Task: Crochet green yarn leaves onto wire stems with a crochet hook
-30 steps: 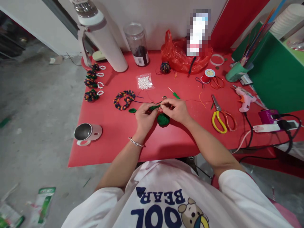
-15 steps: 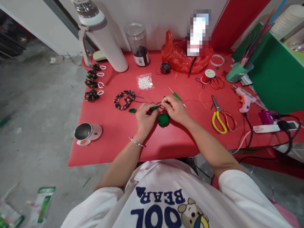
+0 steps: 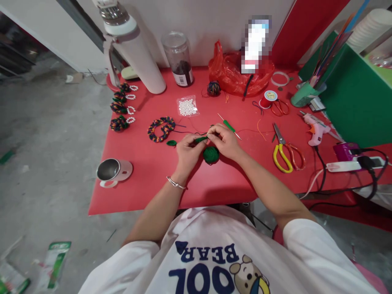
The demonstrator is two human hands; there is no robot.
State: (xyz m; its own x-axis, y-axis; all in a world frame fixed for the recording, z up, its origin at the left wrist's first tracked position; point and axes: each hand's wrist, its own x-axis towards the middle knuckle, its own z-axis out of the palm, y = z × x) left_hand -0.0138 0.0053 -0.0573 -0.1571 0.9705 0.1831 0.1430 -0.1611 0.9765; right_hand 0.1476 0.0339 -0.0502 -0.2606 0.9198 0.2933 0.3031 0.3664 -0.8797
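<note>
Between my two hands is a small green crocheted piece (image 3: 201, 139). My left hand (image 3: 188, 150) is closed on its left part, thumb and fingers pinching it. My right hand (image 3: 224, 140) pinches its right end, fingertips close to those of the left. Just below the fingertips lies a green yarn ball (image 3: 211, 155). A green crocheted leaf (image 3: 171, 143) rests left of my left hand, beside a multicoloured crocheted strip (image 3: 161, 129) curled into a loop. A green-handled crochet hook (image 3: 229, 125) lies beyond my right hand.
Scissors (image 3: 282, 151), a glue gun (image 3: 317, 130) and a red thread spool (image 3: 268, 99) lie right. A metal mug (image 3: 114, 171) stands left, below several beaded yarn pieces (image 3: 119, 107). Behind are a white bottle (image 3: 141, 57), a jar (image 3: 178, 59) and a bead packet (image 3: 187, 106).
My right fingertips have shifted slightly left, and the green piece shows a little more upright between the hands. The whole view has moved very slightly.
</note>
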